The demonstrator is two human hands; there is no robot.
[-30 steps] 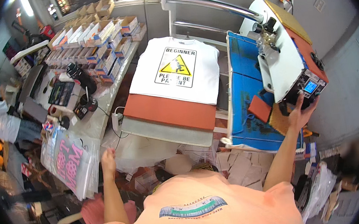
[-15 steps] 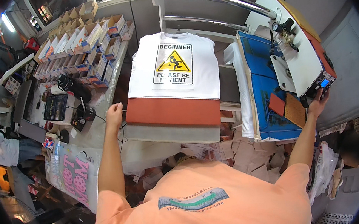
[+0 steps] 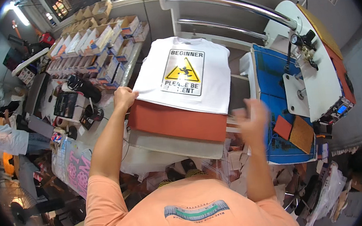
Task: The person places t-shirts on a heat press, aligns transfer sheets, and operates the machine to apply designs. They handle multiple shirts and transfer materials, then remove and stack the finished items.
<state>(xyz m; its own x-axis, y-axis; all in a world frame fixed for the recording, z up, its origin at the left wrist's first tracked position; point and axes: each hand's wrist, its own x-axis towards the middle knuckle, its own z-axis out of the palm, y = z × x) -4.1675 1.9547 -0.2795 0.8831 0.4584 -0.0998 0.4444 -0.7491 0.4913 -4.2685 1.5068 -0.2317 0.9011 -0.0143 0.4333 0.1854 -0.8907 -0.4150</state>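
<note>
A white T-shirt [image 3: 149,77] printed with a black-framed sign and a yellow triangle lies flat over a reddish-brown pad [image 3: 177,121]. At the shirt's lower left corner, my left hand [image 3: 124,99] has its fingers closed on the hem. My right hand [image 3: 253,117] hangs in the air between the pad and the blue bed of the heat press, smeared by motion. The white press head [image 3: 316,73] with its control box [image 3: 340,110] stands to the right, out of reach of either hand's touch.
Metal rails [image 3: 231,5] run behind the shirt. At left, a table carries several cardboard boxes [image 3: 91,41], a black bottle [image 3: 83,88] and a tablet [image 3: 66,105]. A red pad [image 3: 282,127] and a brown pad [image 3: 301,134] rest on the blue bed [image 3: 269,82]. Another person [image 3: 9,138] sits far left.
My right hand has left the press's control box and swung left toward the pad. My left hand has moved up to the shirt's corner and taken hold of it. The view has shifted.
</note>
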